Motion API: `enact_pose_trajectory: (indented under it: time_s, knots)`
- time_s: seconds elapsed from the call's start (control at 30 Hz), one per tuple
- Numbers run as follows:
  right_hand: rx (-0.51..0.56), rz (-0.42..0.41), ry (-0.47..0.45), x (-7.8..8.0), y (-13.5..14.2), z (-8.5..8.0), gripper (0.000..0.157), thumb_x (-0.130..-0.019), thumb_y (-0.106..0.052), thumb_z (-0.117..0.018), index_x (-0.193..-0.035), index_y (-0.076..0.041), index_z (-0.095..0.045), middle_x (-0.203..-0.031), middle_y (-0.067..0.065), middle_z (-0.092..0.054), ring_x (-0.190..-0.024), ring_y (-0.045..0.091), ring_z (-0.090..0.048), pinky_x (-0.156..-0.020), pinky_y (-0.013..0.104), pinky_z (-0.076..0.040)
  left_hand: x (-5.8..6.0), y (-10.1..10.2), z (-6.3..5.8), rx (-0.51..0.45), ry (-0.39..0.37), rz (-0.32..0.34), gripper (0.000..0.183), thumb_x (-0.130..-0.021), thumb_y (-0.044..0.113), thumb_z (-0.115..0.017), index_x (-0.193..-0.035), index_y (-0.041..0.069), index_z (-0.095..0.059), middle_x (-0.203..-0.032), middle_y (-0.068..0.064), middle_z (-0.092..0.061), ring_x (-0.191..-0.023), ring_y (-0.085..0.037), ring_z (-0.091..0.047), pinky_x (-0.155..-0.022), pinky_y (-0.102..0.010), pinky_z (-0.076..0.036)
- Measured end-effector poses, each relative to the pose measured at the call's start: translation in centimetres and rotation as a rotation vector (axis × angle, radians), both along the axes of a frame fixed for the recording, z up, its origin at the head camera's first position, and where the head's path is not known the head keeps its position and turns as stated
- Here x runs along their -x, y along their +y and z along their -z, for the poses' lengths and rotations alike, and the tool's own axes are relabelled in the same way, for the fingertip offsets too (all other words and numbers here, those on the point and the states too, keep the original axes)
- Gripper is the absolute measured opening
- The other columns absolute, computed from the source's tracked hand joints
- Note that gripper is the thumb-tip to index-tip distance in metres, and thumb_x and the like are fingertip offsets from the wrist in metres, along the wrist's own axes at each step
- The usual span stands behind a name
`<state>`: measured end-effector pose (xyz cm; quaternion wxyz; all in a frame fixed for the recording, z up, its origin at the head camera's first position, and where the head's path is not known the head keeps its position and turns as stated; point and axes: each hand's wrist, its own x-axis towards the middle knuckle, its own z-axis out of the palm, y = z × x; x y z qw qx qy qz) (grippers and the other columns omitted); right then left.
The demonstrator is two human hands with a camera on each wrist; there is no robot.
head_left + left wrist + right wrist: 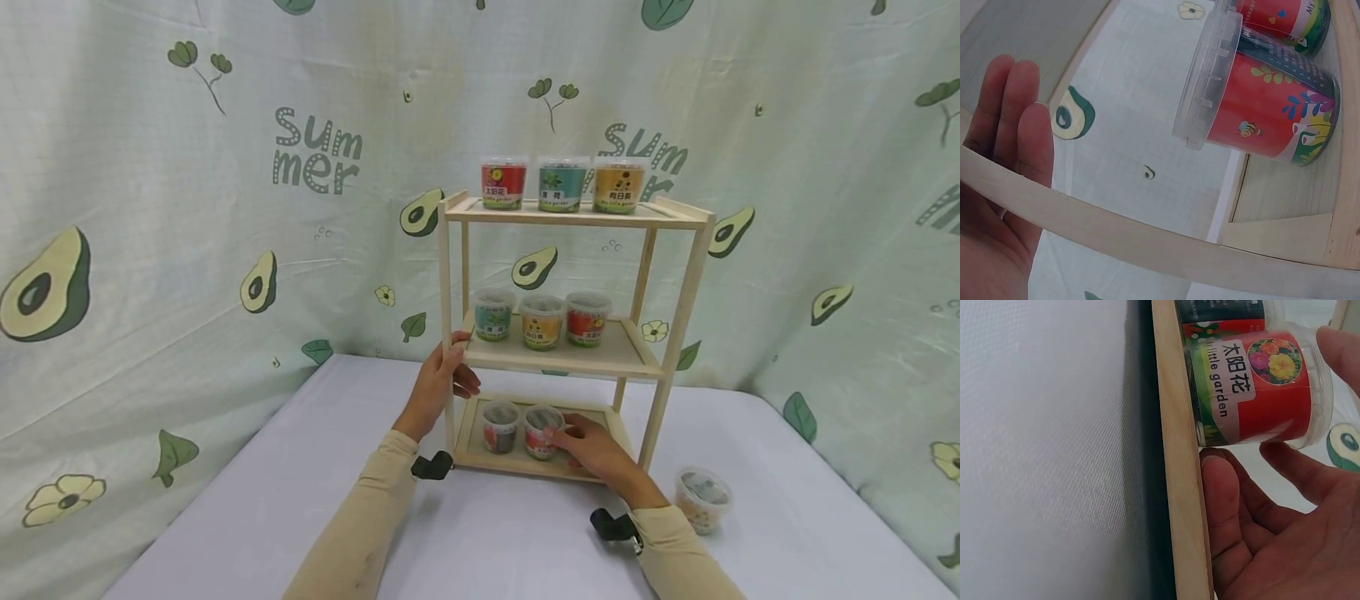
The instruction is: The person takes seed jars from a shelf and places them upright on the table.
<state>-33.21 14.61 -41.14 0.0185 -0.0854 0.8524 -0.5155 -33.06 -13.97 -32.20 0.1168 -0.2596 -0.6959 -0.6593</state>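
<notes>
A light wooden three-tier rack (570,218) stands on the table. My left hand (438,385) holds its left front post at the middle shelf; several of its fingers (1035,134) extend past the post in the left wrist view. On the bottom shelf, my right hand (596,450) pinches a red-labelled planting-kit tub (1275,387) between thumb and fingers. This lidded plastic tub (537,442) stands upright at the shelf's front. Left of it is another red-and-dark tub (499,437), which my right hand does not touch.
The top shelf bears a red tub (503,185), a teal tub (560,187) and a yellow tub (618,187). Teal (492,318), yellow (542,327) and red (586,323) tubs stand on the middle shelf. Another clear tub (702,504) is on the table, right of the rack.
</notes>
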Motion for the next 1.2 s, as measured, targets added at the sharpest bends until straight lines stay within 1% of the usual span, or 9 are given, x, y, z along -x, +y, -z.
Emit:
enact_pose_trajectory:
  time_s: [0.1,0.3,0.37,0.47,0.67,0.87,1.0,1.1,1.2]
  knots:
    - [-0.003,0.004,-0.003,0.0,0.0,-0.1,0.071,-0.091,-0.046,-0.071,-0.141,0.0,-0.051,-0.126,0.018,-0.062,-0.093,0.023,-0.065,-0.08,0.038,-0.056,0.1,0.0,0.1,-0.007,-0.007,0.0,0.045,-0.111,0.028,-0.038,-0.147,0.001,-0.041,-0.086,-0.032,-0.063,-0.078,-0.047,-0.067,-0.073,-0.055,-0.056]
    - [-0.02,0.0,0.005,0.0,0.0,-0.2,0.07,-0.091,-0.047,-0.071,-0.14,-0.001,-0.052,-0.129,0.018,-0.061,-0.094,0.023,-0.065,-0.083,0.04,-0.055,0.5,0.0,0.2,-0.005,-0.01,-0.003,0.044,-0.111,0.029,-0.038,-0.147,0.005,-0.043,-0.086,-0.03,-0.064,-0.075,-0.038,-0.068,-0.072,-0.048,-0.057]
    - [-0.021,0.004,0.007,0.0,0.0,-0.2,0.071,-0.091,-0.047,-0.071,-0.141,0.0,-0.051,-0.13,0.019,-0.061,-0.094,0.023,-0.065,-0.084,0.041,-0.055,0.5,0.0,0.2,-0.005,-0.009,-0.001,0.045,-0.111,0.03,-0.038,-0.147,0.005,-0.043,-0.086,-0.031,-0.063,-0.075,-0.039,-0.068,-0.072,-0.049,-0.057]
    - [-0.019,0.008,0.013,-0.1,0.0,-0.1,0.069,-0.091,-0.047,-0.071,-0.14,-0.001,-0.052,-0.129,0.018,-0.061,-0.093,0.023,-0.065,-0.083,0.041,-0.055,0.5,0.0,0.2,-0.005,-0.009,-0.001,0.045,-0.111,0.03,-0.038,-0.147,0.004,-0.042,-0.086,-0.032,-0.063,-0.076,-0.043,-0.067,-0.072,-0.051,-0.057]
    - [0.019,0.023,0.017,-0.1,-0.1,0.3,0.062,-0.09,-0.047,-0.072,-0.134,-0.006,-0.059,-0.123,0.012,-0.064,-0.097,0.022,-0.063,-0.081,0.038,-0.055,0.3,0.0,0.2,-0.004,-0.001,-0.003,0.044,-0.111,0.026,-0.037,-0.147,0.001,-0.041,-0.087,-0.036,-0.062,-0.079,-0.052,-0.065,-0.072,-0.055,-0.056]
    - [0.021,0.028,0.04,-0.1,0.0,0.6,0.064,-0.089,-0.049,-0.072,-0.134,-0.005,-0.059,-0.125,0.01,-0.064,-0.102,0.021,-0.063,-0.08,0.036,-0.056,0.2,-0.1,0.3,0.001,-0.002,-0.003,0.042,-0.111,0.024,-0.036,-0.146,0.001,-0.042,-0.087,-0.034,-0.062,-0.077,-0.048,-0.066,-0.071,-0.051,-0.056]
    - [0.04,0.025,0.047,-0.3,0.2,0.5,0.063,-0.09,-0.048,-0.072,-0.134,-0.004,-0.059,-0.126,0.01,-0.064,-0.104,0.021,-0.063,-0.081,0.037,-0.056,0.2,-0.2,0.2,0.005,0.004,0.003,0.043,-0.111,0.024,-0.037,-0.146,-0.001,-0.041,-0.087,-0.035,-0.062,-0.077,-0.049,-0.066,-0.071,-0.052,-0.056]
    - [0.064,0.021,0.05,-0.5,0.3,0.4,0.064,-0.09,-0.047,-0.072,-0.134,-0.003,-0.058,-0.127,0.011,-0.063,-0.107,0.021,-0.062,-0.083,0.038,-0.056,1.2,-0.2,0.8,0.0,0.004,0.009,0.044,-0.111,0.026,-0.037,-0.147,0.0,-0.04,-0.087,-0.036,-0.062,-0.077,-0.051,-0.065,-0.071,-0.054,-0.056]
    - [0.08,0.015,0.052,-0.6,0.3,0.3,0.065,-0.09,-0.047,-0.072,-0.135,-0.002,-0.057,-0.128,0.012,-0.063,-0.108,0.022,-0.062,-0.083,0.038,-0.056,2.3,-0.4,1.6,-0.008,-0.003,0.011,0.045,-0.111,0.027,-0.037,-0.148,0.003,-0.04,-0.087,-0.035,-0.062,-0.077,-0.049,-0.066,-0.071,-0.055,-0.056]
